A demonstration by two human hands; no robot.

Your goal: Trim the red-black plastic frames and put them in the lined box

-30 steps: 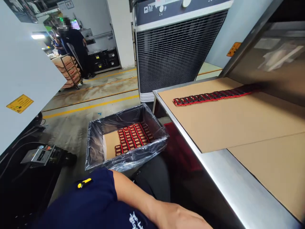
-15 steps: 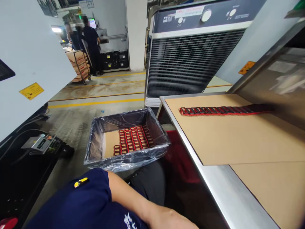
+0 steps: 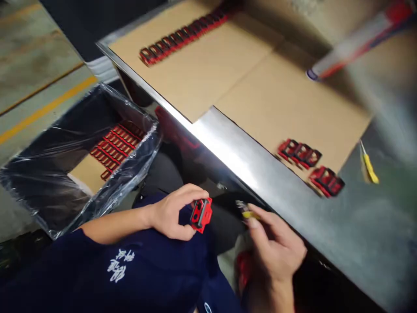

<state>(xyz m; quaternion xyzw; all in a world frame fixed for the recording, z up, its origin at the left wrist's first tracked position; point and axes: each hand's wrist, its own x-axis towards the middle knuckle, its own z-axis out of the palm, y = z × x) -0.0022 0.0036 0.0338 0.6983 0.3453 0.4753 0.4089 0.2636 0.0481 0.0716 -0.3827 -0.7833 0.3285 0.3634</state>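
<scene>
My left hand [image 3: 174, 211] is closed on a small red and black plastic part [image 3: 201, 214], held in front of my dark blue shirt below the table edge. My right hand [image 3: 276, 248] is closed in a pinch on a small yellow-handled tool [image 3: 246, 212], whose tip points toward the part a little to its right. Two short groups of the same red parts [image 3: 309, 164] lie on the cardboard sheet [image 3: 267, 95] above my right hand. A long row of red parts [image 3: 182, 37] runs along the far cardboard.
A box lined with clear plastic [image 3: 65, 174] stands on the floor at left, holding rows of red parts [image 3: 115, 145] on cardboard. The steel table edge [image 3: 228, 152] runs diagonally. Another yellow tool [image 3: 369, 165] lies on the table at right. A blurred tube [image 3: 352, 43] lies at upper right.
The view swung down and right from the room to my lap. Both hands have come into view, the left holding a red part and the right pinching a yellow tool.
</scene>
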